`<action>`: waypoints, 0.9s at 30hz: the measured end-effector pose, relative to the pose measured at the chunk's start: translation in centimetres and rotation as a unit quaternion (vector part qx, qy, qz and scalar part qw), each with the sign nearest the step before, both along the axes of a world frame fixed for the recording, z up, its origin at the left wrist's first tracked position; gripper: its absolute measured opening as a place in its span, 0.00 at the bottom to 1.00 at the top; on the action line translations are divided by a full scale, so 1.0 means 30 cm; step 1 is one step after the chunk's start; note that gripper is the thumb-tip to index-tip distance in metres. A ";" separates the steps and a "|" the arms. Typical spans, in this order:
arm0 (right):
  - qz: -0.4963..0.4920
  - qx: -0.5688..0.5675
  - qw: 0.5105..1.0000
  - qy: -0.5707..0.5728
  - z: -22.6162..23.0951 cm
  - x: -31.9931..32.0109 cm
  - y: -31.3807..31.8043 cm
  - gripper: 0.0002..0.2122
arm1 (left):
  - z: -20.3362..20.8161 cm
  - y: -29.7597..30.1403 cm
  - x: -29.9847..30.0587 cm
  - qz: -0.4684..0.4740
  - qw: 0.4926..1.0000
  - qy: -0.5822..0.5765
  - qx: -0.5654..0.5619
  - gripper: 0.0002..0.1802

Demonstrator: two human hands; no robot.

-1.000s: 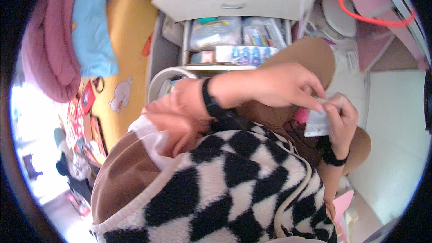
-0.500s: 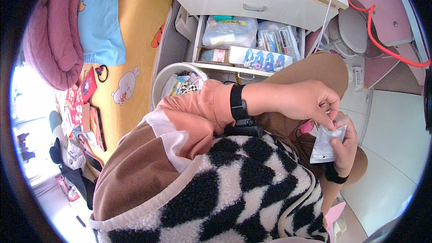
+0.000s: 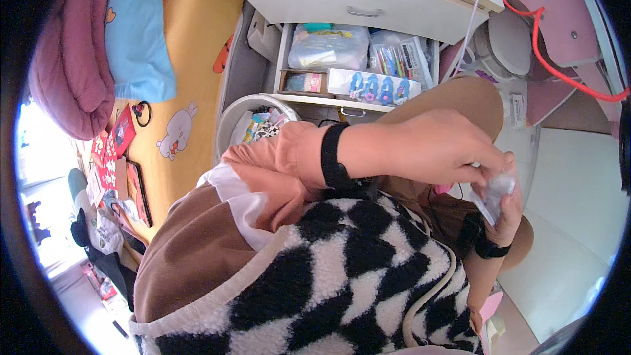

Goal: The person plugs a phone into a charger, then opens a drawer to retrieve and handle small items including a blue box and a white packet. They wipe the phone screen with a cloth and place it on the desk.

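Note:
A small clear-and-white plastic bag (image 3: 496, 196) is tilted above my right knee, between my two hands. My right hand (image 3: 510, 215) holds it, with the thumb and fingers on its right side. From the left my left hand (image 3: 453, 154) reaches across, its fingers pinched together at the bag's upper edge. The left fingertips are partly hidden behind the hand and the bag. What lies inside the bag is too blurred to tell. Both wrists wear black bands.
Ahead stands a white drawer cabinet (image 3: 368, 3) with its lower drawer pulled out, holding bagged items, pens and blue hair clips (image 3: 381, 89). A white waste bin (image 3: 225, 125) stands left of it. Further left is a yellow bed (image 3: 197, 46). A red cable (image 3: 540, 43) hangs at the right.
The bag has turned and tilted, showing less of its flat face. My left hand has moved down and right, closer over its top edge. The view has shifted slightly.

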State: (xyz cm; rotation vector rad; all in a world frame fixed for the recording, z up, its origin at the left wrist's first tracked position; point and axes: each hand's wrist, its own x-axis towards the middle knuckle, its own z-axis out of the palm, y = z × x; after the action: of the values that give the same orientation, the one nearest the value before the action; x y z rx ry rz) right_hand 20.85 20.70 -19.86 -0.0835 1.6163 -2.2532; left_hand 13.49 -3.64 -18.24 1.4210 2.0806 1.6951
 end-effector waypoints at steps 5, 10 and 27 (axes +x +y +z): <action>-0.052 0.177 0.981 0.069 0.063 -0.020 -0.021 0.36 | -0.021 -0.015 -0.044 0.054 0.996 0.059 -0.040 0.05; -0.042 0.377 0.896 0.231 0.070 -0.069 -0.032 0.30 | -0.028 -0.011 -0.073 0.104 0.989 0.050 -0.095 0.07; -0.083 0.428 0.845 0.311 -0.029 -0.097 -0.108 0.29 | 0.002 0.138 -0.115 0.044 0.778 -0.561 0.279 0.14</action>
State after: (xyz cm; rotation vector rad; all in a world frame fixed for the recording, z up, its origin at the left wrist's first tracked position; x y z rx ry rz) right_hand 17.95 17.45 -20.72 -0.4881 2.9248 -1.4391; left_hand 10.02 0.52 -18.17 0.0958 0.9904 2.3968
